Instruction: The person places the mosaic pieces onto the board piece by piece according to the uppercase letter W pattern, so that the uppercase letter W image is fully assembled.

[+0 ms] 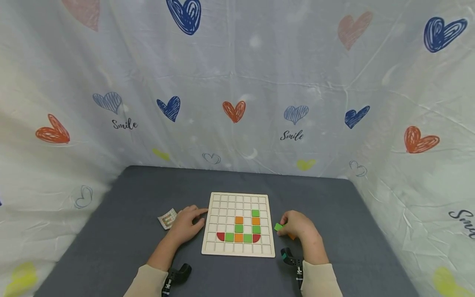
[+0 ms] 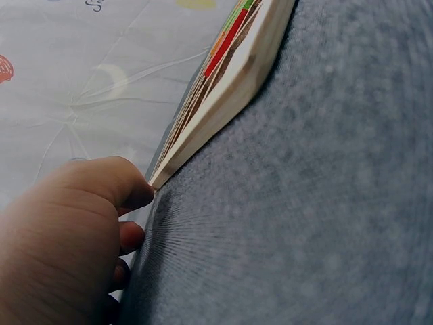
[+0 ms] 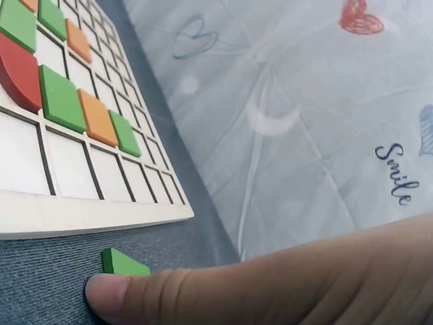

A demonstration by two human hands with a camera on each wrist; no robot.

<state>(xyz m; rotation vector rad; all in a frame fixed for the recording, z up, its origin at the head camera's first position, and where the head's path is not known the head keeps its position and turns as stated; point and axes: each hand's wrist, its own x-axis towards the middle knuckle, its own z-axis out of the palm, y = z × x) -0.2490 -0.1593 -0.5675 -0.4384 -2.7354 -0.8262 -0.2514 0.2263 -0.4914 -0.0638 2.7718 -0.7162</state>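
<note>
A pale wooden grid board [image 1: 219,225] lies on the table with green, orange and red tiles set in its squares. My left hand [image 1: 185,225] rests on the cloth at the board's left side, its index fingertip at the board's edge. To the right of the board, my right hand [image 1: 299,226] pinches a square green tile [image 1: 278,227] between thumb and fingertips. In the right wrist view the thumb [image 3: 108,294] covers part of that green tile [image 3: 123,263]. An orange tile [image 1: 292,236] peeks out from under the right hand.
A small pattern card [image 1: 167,219] lies left of the left hand, partly covered by it. Dark grey cloth [image 1: 237,276] covers the table. A white curtain [image 1: 259,82] printed with hearts hangs behind and at both sides.
</note>
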